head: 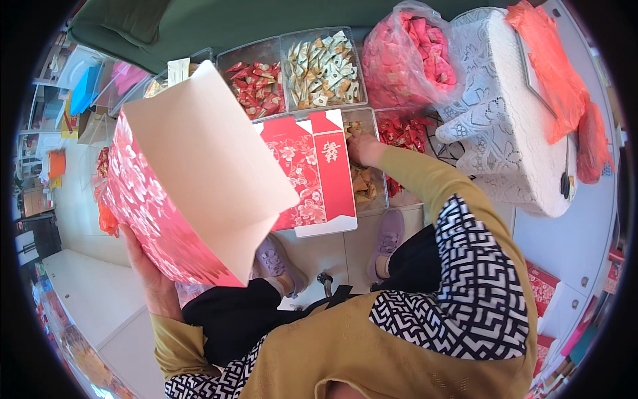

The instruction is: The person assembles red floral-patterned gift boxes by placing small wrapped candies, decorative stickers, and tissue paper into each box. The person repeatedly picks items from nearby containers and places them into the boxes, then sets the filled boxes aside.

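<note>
My left hand (144,262) grips the side of an opened red floral cardboard box (199,174), tilted with its plain pale inside facing up. My right hand (362,148) reaches into a clear plastic bin (381,172) of tan-wrapped sweets (363,184); its fingertips are partly hidden among them. A flat, folded red floral carton (335,179) lies between the open box and that bin, partly covering the bins. Behind it, one clear bin holds red-wrapped sweets (257,90) and another holds white and gold triangular packets (324,70).
A clear bag of pink packets (411,60) stands beyond the bins. To the right are more red packets (402,133) and a lace-covered surface (508,104) with an orange plastic bag (558,75) and scissors (565,184). A green sofa (239,20) borders the far side.
</note>
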{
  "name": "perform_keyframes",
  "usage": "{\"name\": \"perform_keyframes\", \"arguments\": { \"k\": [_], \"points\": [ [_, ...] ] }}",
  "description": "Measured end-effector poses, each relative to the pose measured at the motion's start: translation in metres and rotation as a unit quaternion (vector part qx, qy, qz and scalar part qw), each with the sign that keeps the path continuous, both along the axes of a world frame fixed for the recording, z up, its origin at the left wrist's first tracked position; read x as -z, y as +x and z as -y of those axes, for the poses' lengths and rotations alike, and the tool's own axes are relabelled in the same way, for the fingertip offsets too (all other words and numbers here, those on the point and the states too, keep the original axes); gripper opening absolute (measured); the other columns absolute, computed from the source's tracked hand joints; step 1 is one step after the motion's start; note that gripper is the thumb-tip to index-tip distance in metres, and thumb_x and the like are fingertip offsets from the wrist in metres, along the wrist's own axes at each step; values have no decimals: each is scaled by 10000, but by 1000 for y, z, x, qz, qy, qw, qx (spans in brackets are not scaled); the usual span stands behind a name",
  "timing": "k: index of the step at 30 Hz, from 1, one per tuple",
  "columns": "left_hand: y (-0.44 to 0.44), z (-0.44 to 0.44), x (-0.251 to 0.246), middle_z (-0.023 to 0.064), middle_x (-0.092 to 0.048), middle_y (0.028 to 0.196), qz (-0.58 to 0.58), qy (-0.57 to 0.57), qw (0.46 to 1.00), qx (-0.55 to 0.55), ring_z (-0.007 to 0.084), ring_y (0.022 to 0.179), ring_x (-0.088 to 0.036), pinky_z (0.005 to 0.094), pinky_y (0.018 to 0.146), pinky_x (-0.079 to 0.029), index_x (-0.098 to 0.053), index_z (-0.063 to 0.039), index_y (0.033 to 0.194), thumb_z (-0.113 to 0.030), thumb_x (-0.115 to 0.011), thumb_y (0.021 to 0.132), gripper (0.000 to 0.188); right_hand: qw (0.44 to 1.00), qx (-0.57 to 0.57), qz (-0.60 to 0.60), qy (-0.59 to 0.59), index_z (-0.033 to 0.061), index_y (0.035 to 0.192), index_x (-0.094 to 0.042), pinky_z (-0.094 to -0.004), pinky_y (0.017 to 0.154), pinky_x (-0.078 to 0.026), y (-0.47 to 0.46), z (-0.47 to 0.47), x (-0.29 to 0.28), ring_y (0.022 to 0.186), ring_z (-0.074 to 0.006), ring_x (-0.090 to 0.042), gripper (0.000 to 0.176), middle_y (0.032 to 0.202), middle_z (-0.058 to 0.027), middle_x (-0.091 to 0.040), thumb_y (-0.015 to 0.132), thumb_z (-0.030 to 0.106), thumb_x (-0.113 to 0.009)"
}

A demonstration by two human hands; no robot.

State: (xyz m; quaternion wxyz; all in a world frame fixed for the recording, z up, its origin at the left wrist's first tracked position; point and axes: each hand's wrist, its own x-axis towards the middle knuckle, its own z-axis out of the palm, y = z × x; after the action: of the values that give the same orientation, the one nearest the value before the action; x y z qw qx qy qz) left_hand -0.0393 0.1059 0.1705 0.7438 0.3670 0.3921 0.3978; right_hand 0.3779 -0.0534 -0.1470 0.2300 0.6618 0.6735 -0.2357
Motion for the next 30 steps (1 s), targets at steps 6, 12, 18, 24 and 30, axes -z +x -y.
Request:
{"name": "perform_keyframes", "arguments": {
  "k": [6, 12, 18, 24, 30],
  "points": [
    [-1, 0, 1, 88, -512, 1427, -30, -58, 998, -9, 224, 1269, -536, 402, 1071, -452, -386, -66, 1459, -418, -521, 1018, 580, 982, -113, 138, 58, 212, 1171, -719, -530, 1075, -242, -10, -3, 24, 1268, -248, -485, 321, 1271, -22, -641, 937, 332, -535],
    [1, -1, -1, 104, -549, 1374, -5, -34, 999, 25, 216, 1214, -581, 395, 1017, -506, -400, -46, 1435, -367, -545, 1017, 547, 999, -34, -38, -3, 107, 1069, -725, -431, 767, -568, -3, -4, -15, 961, -317, -705, 267, 1099, -141, -701, 908, 236, -553],
    [8, 0, -1, 122, -597, 1282, -39, -12, 998, 43, 215, 1132, -626, 385, 953, -540, -461, -9, 1355, -372, -547, 1012, 507, 998, -52, -11, 16, 91, 1113, -715, -407, 816, -559, 18, -2, -118, 979, -320, -695, 277, 1094, -177, -694, 855, 161, -642],
    [28, 8, 4, 115, -633, 1208, -65, 0, 991, 118, 191, 1037, -670, 347, 891, -566, -473, 9, 1315, -355, -570, 1004, 488, 860, 249, -322, 308, 71, 1262, -575, -389, 855, -530, 39, 13, -256, 997, -300, -677, 503, 1068, -189, -686, 833, 281, -733],
    [62, 22, 8, 102, -637, 1188, -81, 5, 981, 177, 173, 1016, -670, 328, 880, -566, -473, 3, 1314, -326, -589, 999, 470, 834, 168, -456, 263, 26, 1168, -617, -365, 887, -519, -34, 7, -339, 996, -292, -673, 433, 1085, -164, -675, 821, 254, -740]
  ]
}}
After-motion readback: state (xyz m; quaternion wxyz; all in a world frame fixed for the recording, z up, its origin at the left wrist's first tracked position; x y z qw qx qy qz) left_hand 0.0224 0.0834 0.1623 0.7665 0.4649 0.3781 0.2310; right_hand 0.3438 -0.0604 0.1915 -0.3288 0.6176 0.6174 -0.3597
